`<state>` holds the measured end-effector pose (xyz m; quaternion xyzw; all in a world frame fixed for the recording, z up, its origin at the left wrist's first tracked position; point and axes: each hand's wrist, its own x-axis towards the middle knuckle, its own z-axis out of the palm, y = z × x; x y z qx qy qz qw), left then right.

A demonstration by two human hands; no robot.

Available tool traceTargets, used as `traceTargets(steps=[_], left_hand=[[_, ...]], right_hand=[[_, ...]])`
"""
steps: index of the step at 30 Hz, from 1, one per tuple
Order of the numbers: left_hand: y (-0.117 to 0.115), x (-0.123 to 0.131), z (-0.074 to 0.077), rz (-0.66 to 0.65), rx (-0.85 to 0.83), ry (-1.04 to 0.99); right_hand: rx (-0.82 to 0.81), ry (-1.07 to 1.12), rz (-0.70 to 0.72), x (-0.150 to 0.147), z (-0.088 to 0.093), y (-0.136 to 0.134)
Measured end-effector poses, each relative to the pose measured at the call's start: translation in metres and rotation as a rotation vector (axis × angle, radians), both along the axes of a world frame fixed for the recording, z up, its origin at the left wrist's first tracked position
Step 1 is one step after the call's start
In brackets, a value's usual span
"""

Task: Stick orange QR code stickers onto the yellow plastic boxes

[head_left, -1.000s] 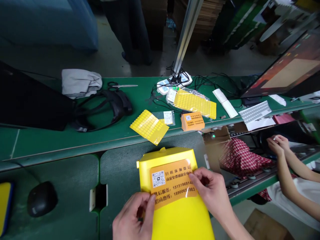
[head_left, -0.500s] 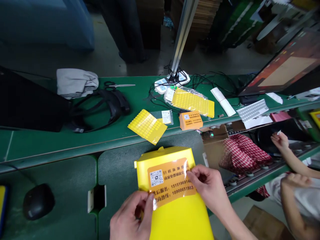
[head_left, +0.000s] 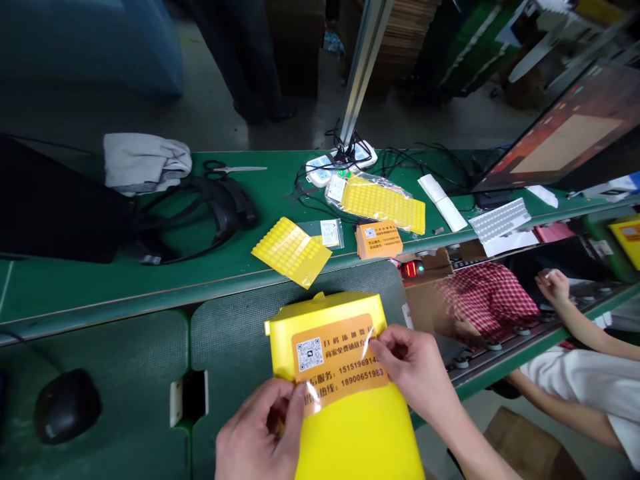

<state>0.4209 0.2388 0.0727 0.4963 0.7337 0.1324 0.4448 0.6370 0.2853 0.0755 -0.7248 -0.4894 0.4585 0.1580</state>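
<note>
A yellow plastic box [head_left: 360, 433] lies in front of me on the dark green conveyor plate [head_left: 230, 340]. Over its upper face is an orange sticker [head_left: 345, 360] with a QR code and printed phone numbers. My left hand [head_left: 265, 427] pinches the sticker's lower left edge between thumb and forefinger. On the opposite side, my right hand [head_left: 413, 367] has thumb and fingers closed on the sticker's right edge. Whether the sticker's middle lies flat against the box I cannot tell.
On the green bench are yellow label sheets [head_left: 291, 252], a stack of orange stickers [head_left: 379, 240], scissors [head_left: 235, 169], a black headset [head_left: 215, 213] and a power strip [head_left: 340, 163]. A mouse [head_left: 67, 405] sits at left. A co-worker's hand [head_left: 554, 285] is at right.
The view has shifted slightly, and both hands keep their pinch on the sticker. A red light now shows in the device by the cardboard box. The co-worker's arms have moved.
</note>
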Motion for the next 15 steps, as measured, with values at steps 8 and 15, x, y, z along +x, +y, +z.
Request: traceTargets(steps=[8, 15], left_hand=[[0.028, -0.013, 0.004, -0.211, -0.02, 0.31], [0.046, -0.013, -0.003, 0.032, 0.112, 0.196]], right_hand=[[-0.018, -0.426, 0.295, 0.01, 0.015, 0.018], [0.098, -0.028, 0.063, 0.017, 0.001, 0.034]])
